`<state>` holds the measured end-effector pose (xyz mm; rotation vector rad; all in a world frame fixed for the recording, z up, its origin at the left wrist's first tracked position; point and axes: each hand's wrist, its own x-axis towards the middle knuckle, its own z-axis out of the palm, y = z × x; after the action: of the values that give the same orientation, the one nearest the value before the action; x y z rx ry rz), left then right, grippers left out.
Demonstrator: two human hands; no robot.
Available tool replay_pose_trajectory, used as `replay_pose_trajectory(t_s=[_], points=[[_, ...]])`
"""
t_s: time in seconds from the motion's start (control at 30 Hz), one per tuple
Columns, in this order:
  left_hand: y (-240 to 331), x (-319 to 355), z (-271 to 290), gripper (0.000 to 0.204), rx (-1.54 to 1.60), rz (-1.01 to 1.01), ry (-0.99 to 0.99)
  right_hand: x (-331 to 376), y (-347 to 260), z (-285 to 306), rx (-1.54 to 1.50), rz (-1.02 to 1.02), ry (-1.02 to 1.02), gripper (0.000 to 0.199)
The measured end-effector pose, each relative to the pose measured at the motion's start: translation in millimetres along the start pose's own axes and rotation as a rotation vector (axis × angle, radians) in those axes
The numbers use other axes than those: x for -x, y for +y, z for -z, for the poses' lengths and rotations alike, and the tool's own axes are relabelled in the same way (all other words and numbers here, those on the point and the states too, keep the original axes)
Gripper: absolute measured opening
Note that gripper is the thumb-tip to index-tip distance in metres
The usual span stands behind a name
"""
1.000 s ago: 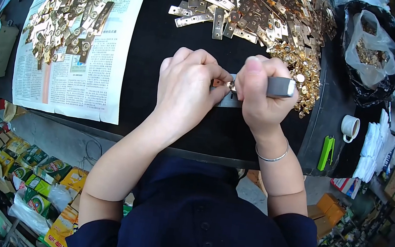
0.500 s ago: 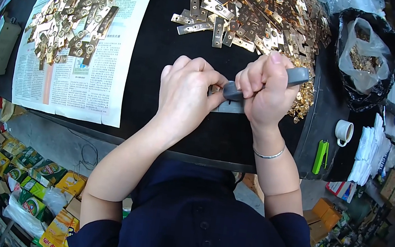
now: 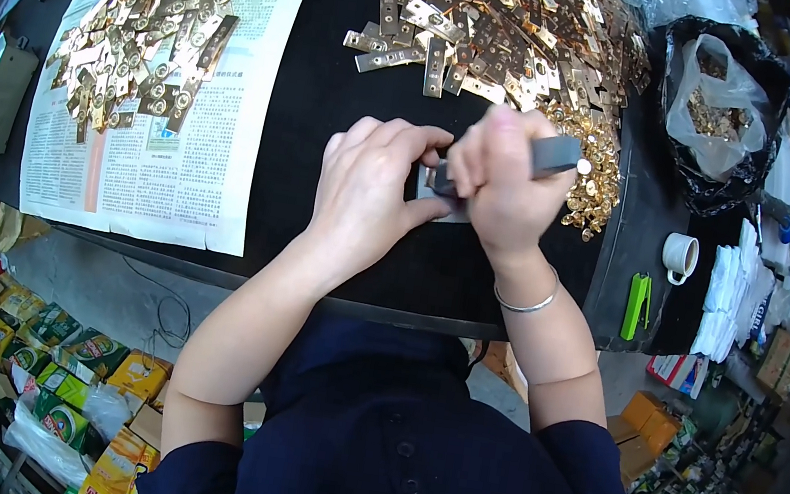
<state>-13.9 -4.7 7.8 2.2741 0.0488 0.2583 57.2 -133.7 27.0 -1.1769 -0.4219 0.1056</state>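
My right hand [image 3: 509, 187] is closed in a fist round a grey lever-like handle [image 3: 556, 156], whose thick end sticks out beyond the fist. The handle's other end reaches down toward a flat grey metal base [image 3: 425, 185] on the black table. Beside that base is my left hand [image 3: 364, 182], index finger and thumb curled about its left side. What the left fingertips pinch, if anything, is hidden. Close to my right hand lie small round gold pieces [image 3: 594, 179], at the edge of a big heap of shiny gold metal strips [image 3: 494, 44].
On the left, newspaper [image 3: 191, 188] bears a second pile of metal strips [image 3: 146, 45] with round parts on them. At the right are a black plastic bag [image 3: 712, 185] with a clear bag inside, a white cup [image 3: 681, 255], a green stapler-like tool [image 3: 637, 306] and stacked white packets [image 3: 723, 298].
My right fist and the grey handle have shifted left, and the fist is slightly blurred. My left finger and thumb have spread a little wider round the base.
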Motion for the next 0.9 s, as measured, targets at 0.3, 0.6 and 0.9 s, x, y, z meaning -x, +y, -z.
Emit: replay_pose_trajectory(t_s=[0.3, 0.6, 0.9], points=[[3.4, -1.0, -0.5, 0.044, 0.011, -0.011, 0.003, 7.7, 4.9, 5.2, 0.379, 0.19, -0.155, 0.034], [14.0, 1.6, -7.5, 0.028, -0.188, -0.031, 0.065, -19.2, -30.1, 29.6, 0.126, -0.017, 0.171, 0.028], [-4.0, -1.8, 44.0, 0.02, 0.0, 0.052, 0.193, -31.3, -35.0, 94.2, 1.447, -0.023, 0.003, 0.022]])
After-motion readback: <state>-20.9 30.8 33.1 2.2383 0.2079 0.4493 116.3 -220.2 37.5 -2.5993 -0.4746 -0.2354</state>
